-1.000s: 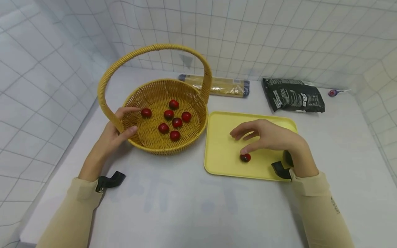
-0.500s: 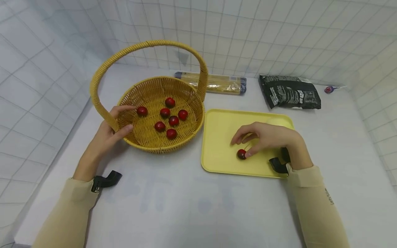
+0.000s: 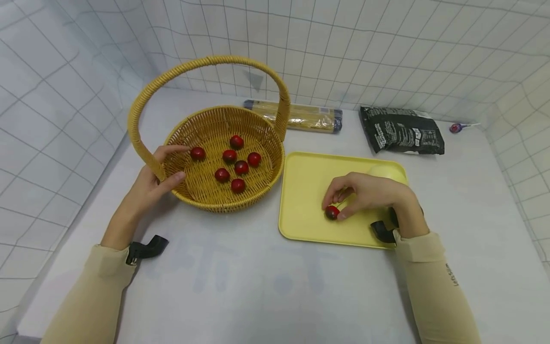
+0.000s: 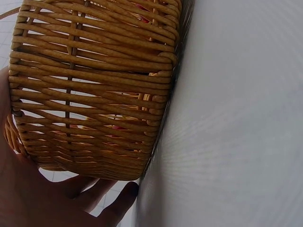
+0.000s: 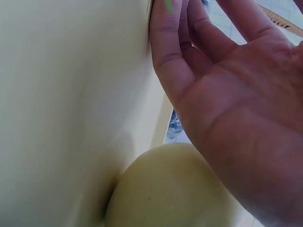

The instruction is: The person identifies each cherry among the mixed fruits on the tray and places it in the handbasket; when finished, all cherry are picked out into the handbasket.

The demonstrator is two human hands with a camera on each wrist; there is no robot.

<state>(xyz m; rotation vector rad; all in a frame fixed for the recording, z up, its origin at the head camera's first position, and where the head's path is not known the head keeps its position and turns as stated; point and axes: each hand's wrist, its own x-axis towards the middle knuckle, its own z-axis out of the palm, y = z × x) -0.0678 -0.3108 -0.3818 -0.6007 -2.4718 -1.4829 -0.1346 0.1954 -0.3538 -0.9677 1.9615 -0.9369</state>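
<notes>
In the head view, my left hand (image 3: 151, 184) grips the left rim of a yellow wicker basket (image 3: 223, 208) with a tall hoop handle. Its thumb and a finger reach inside; in the left wrist view, other fingers (image 4: 97, 196) lie along the outside of the woven wall. Several dark red cherries (image 3: 229, 156) lie on the basket's floor. My right hand (image 3: 365, 192) is low over a yellow tray (image 3: 301, 191), thumb and fingertips pinching a single cherry (image 3: 332, 212) with a thin green stem. The right wrist view shows the palm, but not the cherry.
A pale yellow round thing (image 3: 388, 171) sits on the tray behind the right hand, and a dark thing (image 3: 393, 217) shows beside the wrist. Along the back lie a clear-wrapped yellow pack (image 3: 305, 117), a black bag (image 3: 404, 130) and a lollipop (image 3: 456, 127).
The right hand's thumb and fingers have come down and drawn together around the cherry on the tray. The left hand keeps its place on the basket rim. The head view has shifted slightly.
</notes>
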